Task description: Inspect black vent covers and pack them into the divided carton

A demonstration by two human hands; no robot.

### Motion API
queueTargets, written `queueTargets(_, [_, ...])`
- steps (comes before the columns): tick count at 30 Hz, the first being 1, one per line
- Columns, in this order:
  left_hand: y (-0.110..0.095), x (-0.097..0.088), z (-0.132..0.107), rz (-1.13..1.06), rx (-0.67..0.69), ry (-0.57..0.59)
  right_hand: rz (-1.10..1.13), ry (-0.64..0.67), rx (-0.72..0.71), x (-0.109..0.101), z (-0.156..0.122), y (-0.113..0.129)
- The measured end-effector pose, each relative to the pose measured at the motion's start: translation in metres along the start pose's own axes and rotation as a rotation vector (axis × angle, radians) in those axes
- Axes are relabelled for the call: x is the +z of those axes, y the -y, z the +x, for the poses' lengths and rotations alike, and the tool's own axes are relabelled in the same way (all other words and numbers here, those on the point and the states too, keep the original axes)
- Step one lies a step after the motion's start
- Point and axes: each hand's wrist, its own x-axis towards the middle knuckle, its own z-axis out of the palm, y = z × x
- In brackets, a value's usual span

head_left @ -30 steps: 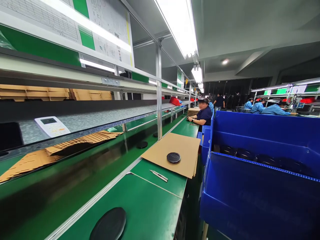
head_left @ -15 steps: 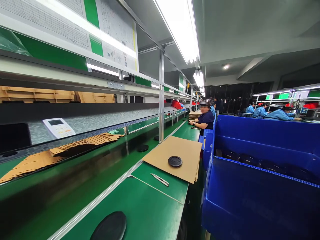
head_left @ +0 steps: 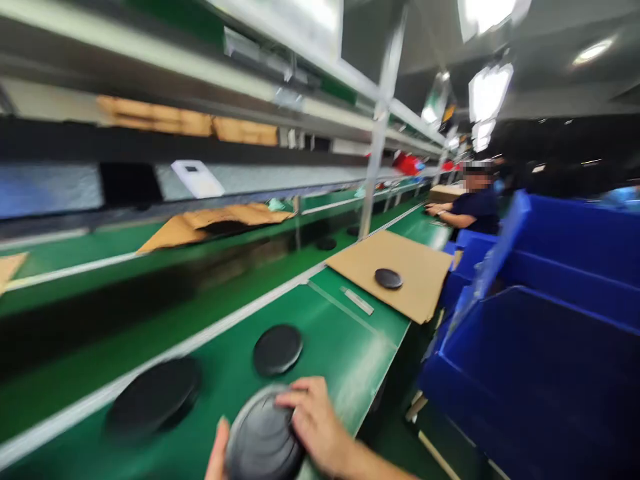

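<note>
At the bottom edge both my hands grip a round black disc [head_left: 263, 437] with a raised rim. My right hand [head_left: 313, 423] lies over its right side with fingers on top. Only the thumb of my left hand [head_left: 217, 457] shows, at the disc's left edge. A second black disc [head_left: 277, 349] lies flat on the green bench [head_left: 345, 347] just beyond. A larger black disc [head_left: 153, 400] rests to the left, by the metal rail. The picture is motion-blurred.
A cardboard sheet [head_left: 420, 280] carries a small black disc [head_left: 389, 278]; a utility knife [head_left: 357, 300] lies before it. Blue bins [head_left: 540, 347] stand at right. A seated person [head_left: 473, 203] works farther along. A white remote [head_left: 197, 179] sits on the shelf above cardboard pieces [head_left: 220, 220].
The view has swung down and left. My two hands and the disc they hold have come into view, along with the large disc by the rail.
</note>
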Motion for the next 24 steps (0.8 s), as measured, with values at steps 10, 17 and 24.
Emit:
queueTargets(10, [0.007, -0.034, 0.006, -0.274, -0.023, 0.063, -0.051, 0.252, 0.003, -0.013, 0.012, -0.003])
queueTargets(17, [0.003, -0.035, 0.009, -0.321, 0.044, -0.018, -0.046, 0.348, -0.101, -0.005, 0.027, -0.004])
queueTargets(24, [0.002, -0.032, 0.010, -0.349, 0.061, -0.023, 0.148, 0.324, 0.024, -0.006, 0.034, 0.000])
